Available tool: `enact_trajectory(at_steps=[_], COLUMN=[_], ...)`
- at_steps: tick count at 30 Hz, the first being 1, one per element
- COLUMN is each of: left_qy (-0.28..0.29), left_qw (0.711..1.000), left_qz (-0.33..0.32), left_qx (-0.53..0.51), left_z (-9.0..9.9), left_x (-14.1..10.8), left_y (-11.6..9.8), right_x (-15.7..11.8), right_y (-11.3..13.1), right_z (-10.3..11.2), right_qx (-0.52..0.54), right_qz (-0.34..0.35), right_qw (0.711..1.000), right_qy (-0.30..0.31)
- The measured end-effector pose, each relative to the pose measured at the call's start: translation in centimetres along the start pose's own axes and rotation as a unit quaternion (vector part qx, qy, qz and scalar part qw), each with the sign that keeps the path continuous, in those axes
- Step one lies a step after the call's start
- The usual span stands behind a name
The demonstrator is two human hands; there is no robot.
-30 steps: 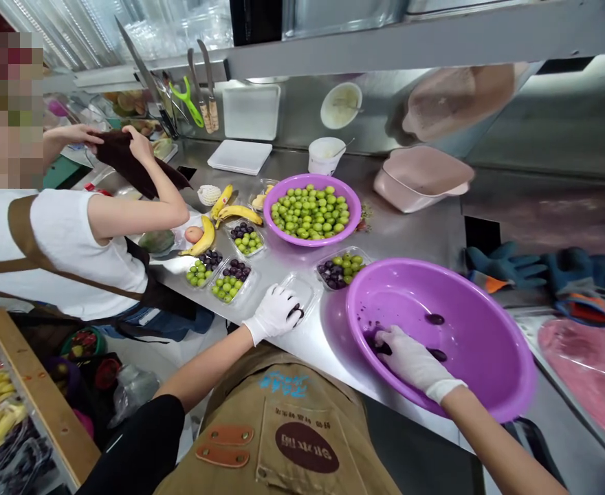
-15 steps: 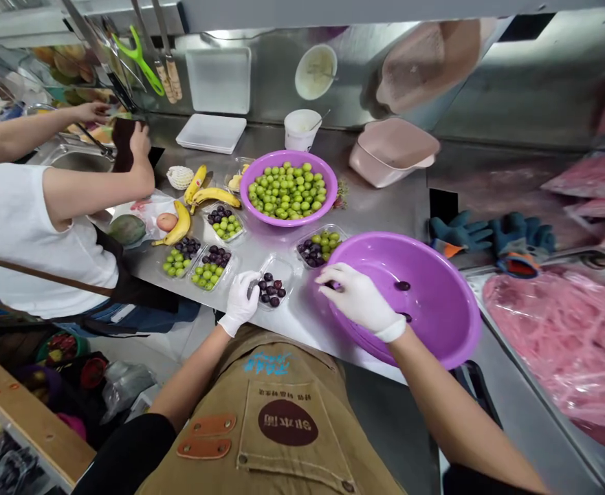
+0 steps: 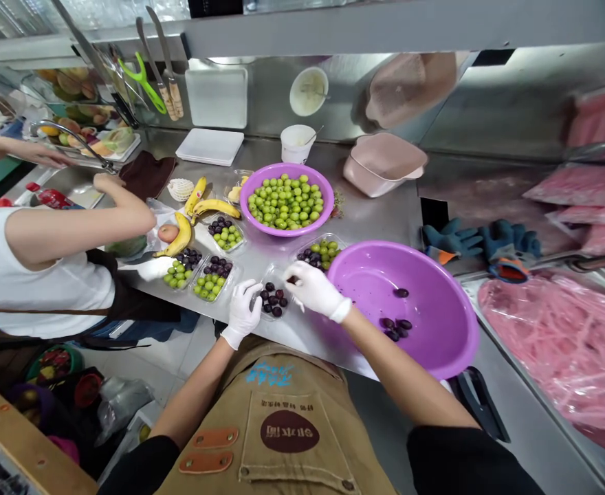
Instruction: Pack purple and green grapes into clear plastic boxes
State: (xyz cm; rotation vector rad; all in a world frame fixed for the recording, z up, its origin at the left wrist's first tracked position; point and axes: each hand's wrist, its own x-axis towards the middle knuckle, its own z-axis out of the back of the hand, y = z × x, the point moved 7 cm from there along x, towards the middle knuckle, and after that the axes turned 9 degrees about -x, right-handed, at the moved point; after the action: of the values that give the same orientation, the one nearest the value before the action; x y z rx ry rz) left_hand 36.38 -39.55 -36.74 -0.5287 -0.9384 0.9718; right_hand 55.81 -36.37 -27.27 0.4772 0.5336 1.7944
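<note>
Pinching what looks like a dark grape [image 3: 293, 280] between its fingertips, the gloved right hand [image 3: 315, 291] sits at the upper edge of a clear plastic punnet [image 3: 280, 275] holding dark grapes, near the middle of the frame. The gloved left hand [image 3: 241, 315] lies with its fingers pressed together against the punnet's left side; whether it grips cannot be told. Loose grapes [image 3: 395, 328] lie in a purple basin [image 3: 436, 344] to the right on the steel bench [image 3: 364, 220]. Each grape should prove light, firm and slippery under a glove, its skin easily bruised, so fingertips around its middle suit it best. The thin punnet will likely be light and flexible, best held by its rim. A co-worker's gloved hand [image 3: 145, 269] rests at left.
</note>
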Motion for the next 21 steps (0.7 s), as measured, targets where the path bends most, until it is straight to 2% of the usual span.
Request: enact_trajectory(at_steps=[2, 4, 6, 8, 10, 11, 13, 15, 17, 18, 19, 21], left_qy=[0.025, 0.079, 0.148, 0.206, 0.249, 0.265, 0.286, 0.287, 0.277, 0.271, 0.266, 0.259], left_qw=[0.999, 0.995, 0.985, 0.971, 0.957, 0.951, 0.944, 0.945, 0.949, 0.951, 0.953, 0.956], left_qz=[-0.031, -0.061, -0.074, -0.081, -0.093, -0.1, -0.108, -0.106, -0.099, -0.097, -0.096, -0.094], left_qx=[0.011, 0.026, 0.052, 0.087, 0.115, 0.123, 0.126, 0.119, 0.113, 0.11, 0.106, 0.099], left_z=[-0.5, -1.5, -2.9, -4.1, -5.0, -5.4, -5.9, -6.1, -6.1, -6.2, -6.2, -6.3], left_x=[0.5, 1.2, 2.0, 2.6, 2.7, 2.6, 2.3, 2.0, 2.0, 2.0, 2.0, 2.0], left_y=[-1.1, -2.4, -3.6, -4.6, -5.2, -5.4, -5.6, -5.5, -5.4, -5.4, -5.4, -5.4], right_x=[-2.8, -6.3, -9.9, -12.7, -14.1, -14.1, -12.2, -7.8, -1.8, 1.6, 5.1, 11.7], right_y=[-1.3, -4.0, -7.4, -10.9, -13.3, -13.7, -13.0, -10.7, -8.3, -7.4, -6.7, -6.4], right_z=[3.9, 7.4, 9.3, 9.3, 8.1, 7.6, 7.6, 8.9, 9.8, 9.7, 9.2, 7.3], right_qx=[-0.011, -0.053, -0.118, -0.184, -0.218, -0.226, -0.234, -0.234, -0.212, -0.196, -0.189, -0.199], right_qz=[-0.018, -0.072, -0.154, -0.232, -0.282, -0.289, -0.264, -0.209, -0.153, -0.128, -0.105, -0.09], right_qw=[0.997, 0.987, 0.967, 0.947, 0.934, 0.93, 0.935, 0.949, 0.961, 0.967, 0.972, 0.975], right_qy=[-0.068, -0.135, -0.165, -0.121, -0.026, 0.013, 0.03, -0.032, -0.091, -0.098, -0.091, -0.032])
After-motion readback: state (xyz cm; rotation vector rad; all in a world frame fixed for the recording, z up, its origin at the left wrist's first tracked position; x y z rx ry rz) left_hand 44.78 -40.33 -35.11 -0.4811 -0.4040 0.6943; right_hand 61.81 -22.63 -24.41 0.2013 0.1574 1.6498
